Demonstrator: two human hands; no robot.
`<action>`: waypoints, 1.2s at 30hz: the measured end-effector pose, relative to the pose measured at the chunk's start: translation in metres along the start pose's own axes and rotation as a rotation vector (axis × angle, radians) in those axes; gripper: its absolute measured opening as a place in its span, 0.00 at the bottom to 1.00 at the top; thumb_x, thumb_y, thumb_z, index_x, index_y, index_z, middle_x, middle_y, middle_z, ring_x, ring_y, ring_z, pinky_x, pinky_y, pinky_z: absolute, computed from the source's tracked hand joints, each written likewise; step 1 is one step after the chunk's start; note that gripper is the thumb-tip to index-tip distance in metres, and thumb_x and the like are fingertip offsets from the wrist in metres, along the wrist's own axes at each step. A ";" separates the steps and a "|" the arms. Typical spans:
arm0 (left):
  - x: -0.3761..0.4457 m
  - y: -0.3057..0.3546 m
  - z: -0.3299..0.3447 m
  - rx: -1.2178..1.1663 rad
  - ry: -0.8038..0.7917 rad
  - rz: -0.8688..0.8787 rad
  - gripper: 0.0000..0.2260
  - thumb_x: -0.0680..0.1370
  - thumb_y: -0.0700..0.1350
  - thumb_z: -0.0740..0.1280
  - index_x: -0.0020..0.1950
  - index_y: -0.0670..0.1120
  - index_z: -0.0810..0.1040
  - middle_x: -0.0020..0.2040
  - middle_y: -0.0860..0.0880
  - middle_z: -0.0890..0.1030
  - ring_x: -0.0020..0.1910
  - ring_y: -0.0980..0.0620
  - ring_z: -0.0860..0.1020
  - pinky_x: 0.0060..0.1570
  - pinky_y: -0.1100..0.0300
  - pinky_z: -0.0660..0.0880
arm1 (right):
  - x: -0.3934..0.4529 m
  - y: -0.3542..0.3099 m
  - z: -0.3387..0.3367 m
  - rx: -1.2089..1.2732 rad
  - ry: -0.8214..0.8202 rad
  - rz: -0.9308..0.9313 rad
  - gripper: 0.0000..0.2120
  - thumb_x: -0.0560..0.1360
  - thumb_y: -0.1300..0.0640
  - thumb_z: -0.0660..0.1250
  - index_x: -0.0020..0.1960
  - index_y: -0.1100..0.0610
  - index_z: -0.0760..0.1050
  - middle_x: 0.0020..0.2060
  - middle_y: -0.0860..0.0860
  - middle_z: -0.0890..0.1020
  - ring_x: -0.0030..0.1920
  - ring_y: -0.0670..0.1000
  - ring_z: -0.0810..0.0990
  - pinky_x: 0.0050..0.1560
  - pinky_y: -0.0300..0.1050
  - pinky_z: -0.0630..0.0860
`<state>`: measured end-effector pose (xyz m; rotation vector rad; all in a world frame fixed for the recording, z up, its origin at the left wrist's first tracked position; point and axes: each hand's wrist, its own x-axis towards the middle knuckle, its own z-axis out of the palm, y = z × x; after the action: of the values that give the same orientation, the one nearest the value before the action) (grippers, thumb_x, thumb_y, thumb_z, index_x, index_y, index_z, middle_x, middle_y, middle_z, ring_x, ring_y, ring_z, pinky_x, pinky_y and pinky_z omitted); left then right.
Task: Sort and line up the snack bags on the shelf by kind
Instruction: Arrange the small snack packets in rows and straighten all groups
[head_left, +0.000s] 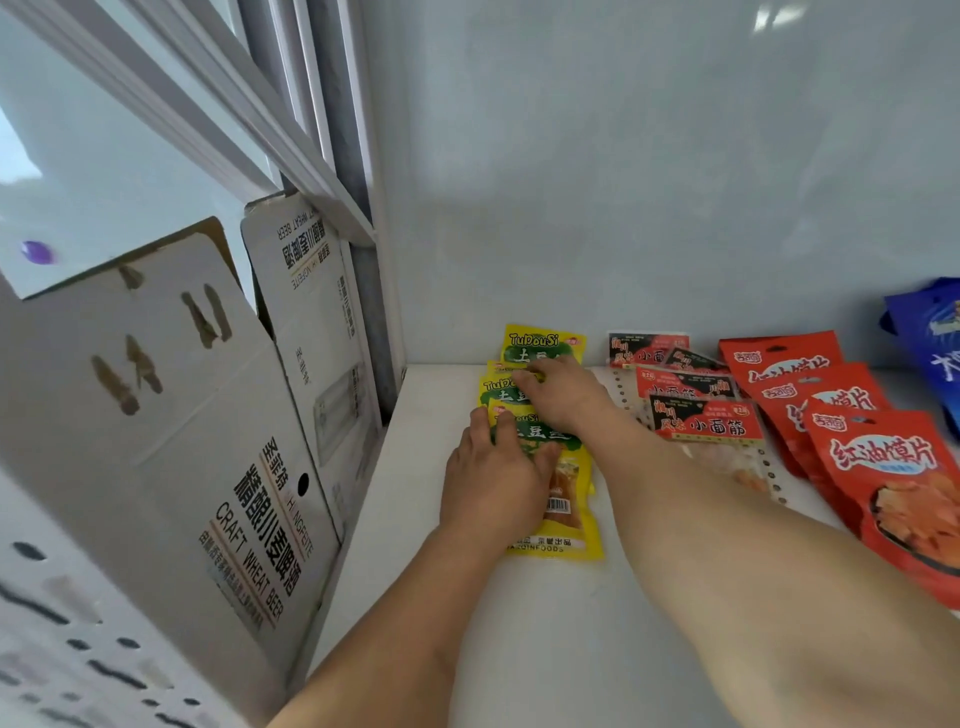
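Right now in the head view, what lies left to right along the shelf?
Craft beer cartons → yellow bags under both hands → black-and-red bags → red bags → blue bag.

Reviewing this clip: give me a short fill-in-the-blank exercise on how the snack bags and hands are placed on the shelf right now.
1. Both hands rest on the row of ____ bags at the shelf's left end.
2. The left hand lies ____ the camera than the right hand.
3. The black-and-red bags lie between the yellow row and the ____ pouches.
4. A ____ bag sits at the far right edge.

Missing words: yellow; nearer; red; blue
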<state>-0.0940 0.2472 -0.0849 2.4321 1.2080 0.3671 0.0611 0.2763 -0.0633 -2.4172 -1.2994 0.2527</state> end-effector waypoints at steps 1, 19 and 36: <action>-0.001 0.000 -0.001 -0.006 0.006 0.003 0.33 0.83 0.63 0.51 0.81 0.45 0.52 0.81 0.42 0.51 0.80 0.44 0.54 0.77 0.48 0.57 | 0.000 0.000 0.000 -0.008 0.003 0.001 0.29 0.80 0.36 0.52 0.75 0.49 0.66 0.73 0.58 0.66 0.71 0.61 0.67 0.70 0.58 0.67; -0.010 0.073 -0.010 -0.222 0.136 0.096 0.32 0.82 0.57 0.62 0.80 0.43 0.57 0.82 0.43 0.52 0.80 0.45 0.51 0.76 0.53 0.53 | -0.107 0.082 -0.070 0.210 0.480 0.074 0.25 0.79 0.42 0.60 0.73 0.53 0.69 0.69 0.55 0.73 0.69 0.58 0.70 0.68 0.55 0.69; 0.014 0.136 0.050 -0.405 0.079 -0.089 0.15 0.75 0.59 0.64 0.55 0.50 0.71 0.53 0.47 0.82 0.53 0.43 0.80 0.54 0.47 0.78 | -0.101 0.135 -0.051 0.434 0.343 0.277 0.33 0.76 0.38 0.59 0.76 0.51 0.58 0.68 0.55 0.72 0.64 0.60 0.75 0.63 0.59 0.74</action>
<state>0.0294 0.1723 -0.0662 2.0277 1.1406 0.6199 0.1246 0.1122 -0.0754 -2.1368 -0.6773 0.1626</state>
